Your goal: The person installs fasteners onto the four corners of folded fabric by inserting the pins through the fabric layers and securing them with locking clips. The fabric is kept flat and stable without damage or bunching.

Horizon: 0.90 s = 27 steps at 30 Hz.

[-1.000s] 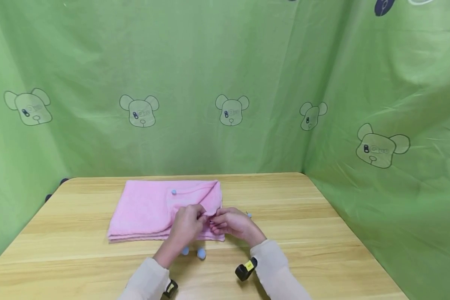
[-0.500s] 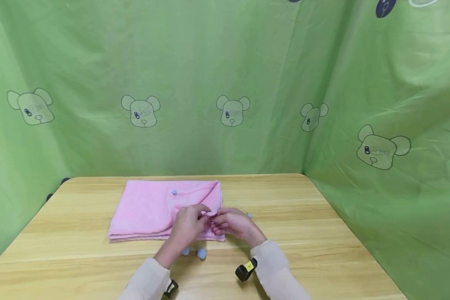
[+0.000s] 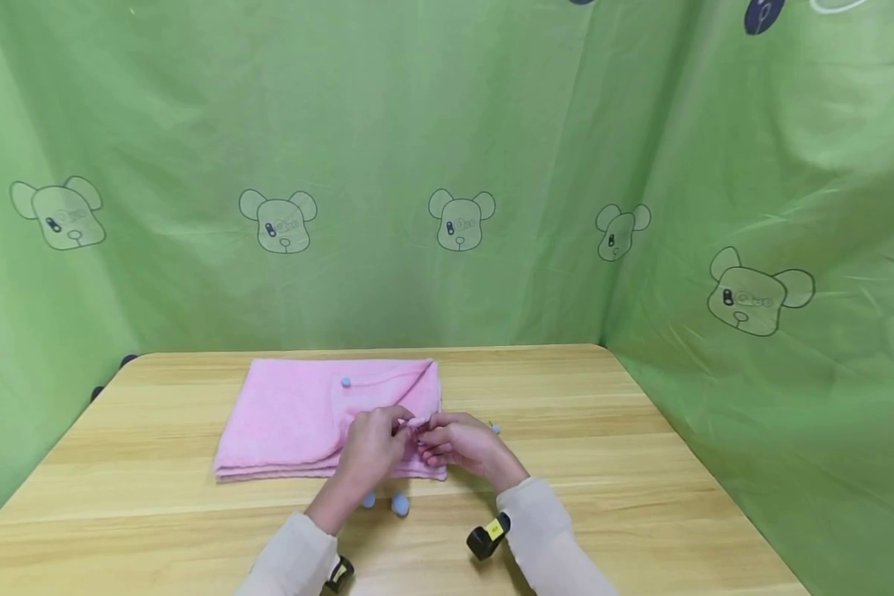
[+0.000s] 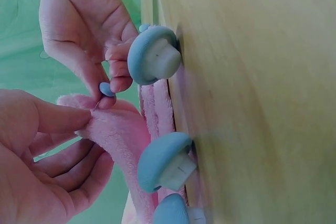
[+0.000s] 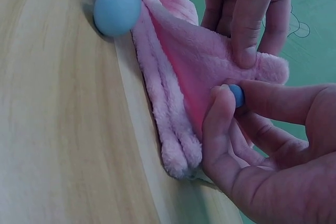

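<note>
A folded pink plush blanket [image 3: 290, 414] lies on the wooden table, its front right part lifted. My left hand [image 3: 372, 447] pinches a raised edge of it between thumb and fingers. Close beside, my right hand [image 3: 462, 447] holds a small blue-headed pin [image 4: 106, 88] by its head, between thumb and forefinger. The pin's thin shaft meets the pink edge by my left fingertips; how deep it goes I cannot tell. In the right wrist view only the blue head [image 5: 236, 96] shows.
Blue mushroom-shaped clips with white stems stand near the blanket's front edge, one large in the left wrist view [image 4: 165, 163]. A small blue piece [image 3: 346, 382] rests on the blanket, another [image 3: 495, 428] lies right of my right hand. Green curtains [image 3: 365, 124] hang behind the table.
Both hands stay at nearly the same spot over the blanket. The lifted pink edge between them shifts slightly; nothing is let go.
</note>
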Tool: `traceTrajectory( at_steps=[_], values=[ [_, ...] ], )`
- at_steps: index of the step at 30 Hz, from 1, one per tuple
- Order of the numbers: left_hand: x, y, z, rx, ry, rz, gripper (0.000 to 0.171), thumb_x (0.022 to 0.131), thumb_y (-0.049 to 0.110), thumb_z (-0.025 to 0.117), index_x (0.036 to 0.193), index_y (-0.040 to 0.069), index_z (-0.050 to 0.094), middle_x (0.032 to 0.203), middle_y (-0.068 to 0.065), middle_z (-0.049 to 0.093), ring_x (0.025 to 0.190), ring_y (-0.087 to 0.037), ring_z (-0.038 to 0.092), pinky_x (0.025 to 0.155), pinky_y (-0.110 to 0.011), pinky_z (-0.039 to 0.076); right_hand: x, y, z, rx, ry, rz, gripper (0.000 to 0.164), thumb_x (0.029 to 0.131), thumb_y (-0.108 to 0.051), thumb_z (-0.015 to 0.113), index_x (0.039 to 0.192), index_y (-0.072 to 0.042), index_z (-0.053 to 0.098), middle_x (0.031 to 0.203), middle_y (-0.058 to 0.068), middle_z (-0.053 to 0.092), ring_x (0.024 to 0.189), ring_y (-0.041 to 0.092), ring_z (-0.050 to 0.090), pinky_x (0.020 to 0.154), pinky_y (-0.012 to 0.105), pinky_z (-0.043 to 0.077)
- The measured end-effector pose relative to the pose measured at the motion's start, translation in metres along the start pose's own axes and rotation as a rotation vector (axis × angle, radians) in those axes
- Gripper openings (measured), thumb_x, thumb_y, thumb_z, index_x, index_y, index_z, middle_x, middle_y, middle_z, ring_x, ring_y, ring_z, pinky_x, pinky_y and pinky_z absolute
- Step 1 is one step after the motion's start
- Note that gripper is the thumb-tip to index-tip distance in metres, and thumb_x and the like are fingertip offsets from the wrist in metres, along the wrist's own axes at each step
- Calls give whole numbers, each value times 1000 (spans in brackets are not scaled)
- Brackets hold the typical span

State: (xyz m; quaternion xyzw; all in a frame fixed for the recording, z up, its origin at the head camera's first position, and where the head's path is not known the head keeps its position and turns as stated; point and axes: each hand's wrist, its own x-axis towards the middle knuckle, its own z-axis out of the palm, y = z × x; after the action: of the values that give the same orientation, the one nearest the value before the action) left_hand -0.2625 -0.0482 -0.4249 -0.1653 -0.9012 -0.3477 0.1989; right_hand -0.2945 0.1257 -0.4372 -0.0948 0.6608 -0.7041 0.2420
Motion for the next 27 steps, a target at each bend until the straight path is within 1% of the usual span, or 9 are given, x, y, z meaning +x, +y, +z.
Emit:
traceTrajectory(
  at_steps=[7,9,11,13,16,18,20,23,27],
  values=[
    [-1,1,0,9,-5,22,17,78,0,74,93,8,74,78,-4,71,58,-9,56,53,-27,50,1,-1,0,13,6,4,13,90,8,54,97,2,63,80,9,66,68,15,62,63,23,55],
    [-1,1,0,12,-5,24,17,78,0,74,93,8,74,80,-5,71,59,-10,57,54,-27,51,1,-1,0,15,8,2,13,90,8,52,98,4,62,81,10,66,70,17,62,66,24,56],
    [-1,1,0,14,-5,22,18,78,0,75,93,8,74,81,-6,72,60,-10,58,55,-27,52,1,-1,0,10,16,2,13,92,7,50,100,6,60,85,12,66,74,20,64,71,28,57],
    [-1,0,0,16,-6,18,18,78,1,75,94,9,74,82,-6,72,61,-11,59,56,-28,52,0,-2,0,16,33,17,17,97,1,47,105,10,58,89,17,66,78,24,65,77,33,57],
    [-1,-1,1,23,-6,19,18,78,1,75,94,9,74,82,-6,72,62,-12,60,57,-30,53,-1,-4,0,44,52,43,31,104,-16,45,111,12,55,97,25,65,85,30,66,82,39,56],
    [-1,-2,1,29,-7,19,18,78,2,75,94,9,74,83,-6,72,63,-12,60,57,-30,53,-1,-5,0,61,52,60,40,105,-27,45,112,12,55,101,27,64,89,32,65,84,39,55],
    [-1,-2,0,32,-8,24,18,78,2,75,94,9,74,82,-6,72,62,-11,60,57,-29,53,0,-5,0,57,35,62,43,103,-31,48,112,10,56,104,27,64,91,32,65,85,39,55],
    [-1,-1,0,25,-13,18,18,78,1,75,94,9,74,79,-5,71,58,-9,57,53,-27,51,1,-4,-1,41,7,57,35,101,-26,55,109,8,59,105,27,64,91,33,64,85,40,55],
    [-1,0,-1,20,-18,3,19,77,0,74,94,9,74,74,-2,69,57,-8,56,53,-27,51,2,-3,-3,49,-12,50,15,98,-11,57,99,4,61,101,27,66,91,34,65,86,41,54]
  ],
)
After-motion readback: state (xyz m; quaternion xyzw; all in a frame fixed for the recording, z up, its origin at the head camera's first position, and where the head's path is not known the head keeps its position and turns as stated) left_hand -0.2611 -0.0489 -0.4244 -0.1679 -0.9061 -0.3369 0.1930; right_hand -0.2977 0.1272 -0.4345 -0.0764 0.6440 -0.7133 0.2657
